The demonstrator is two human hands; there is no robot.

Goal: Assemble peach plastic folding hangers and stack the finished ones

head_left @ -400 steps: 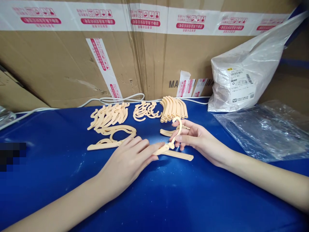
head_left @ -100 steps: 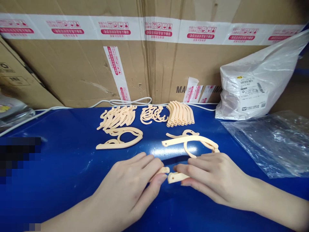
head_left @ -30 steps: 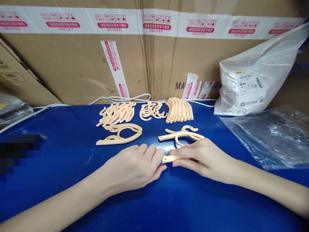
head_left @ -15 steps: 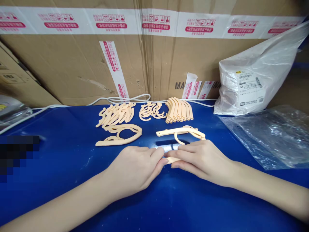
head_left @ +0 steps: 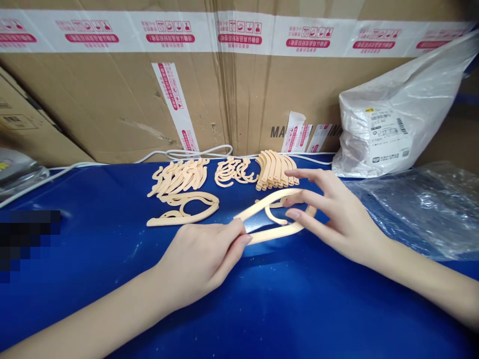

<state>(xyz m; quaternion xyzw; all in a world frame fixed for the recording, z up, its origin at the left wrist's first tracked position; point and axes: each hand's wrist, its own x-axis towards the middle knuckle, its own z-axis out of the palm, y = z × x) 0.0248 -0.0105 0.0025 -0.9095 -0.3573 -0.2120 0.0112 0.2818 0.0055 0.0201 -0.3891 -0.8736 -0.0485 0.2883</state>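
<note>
My left hand (head_left: 209, 254) pinches the left end of a beige, curved plastic hanger arm (head_left: 271, 234) between thumb and fingers. A second pale arm (head_left: 262, 203) slants above it, its near end by my left fingertips. Whether that end is gripped too I cannot tell. Over the right part of these arms is my right hand (head_left: 333, 214), fingers spread apart; contact with the pieces is unclear. Between the arms shows a curved hook (head_left: 275, 215). Left of them lies a folded beige hanger (head_left: 187, 219) on the blue table.
Behind are a heap of wavy beige pieces (head_left: 179, 177), loose hooks (head_left: 234, 172) and a row of curved arms (head_left: 275, 169). A white cable (head_left: 202, 153) runs along the cardboard boxes (head_left: 247, 99). At right are a white bag (head_left: 359, 134) and clear plastic (head_left: 404, 214).
My right hand has moved up and right, its fingers spreading from the piece they held. The piece in my left hand now shows as a long curved arm, with another slanting above it.
</note>
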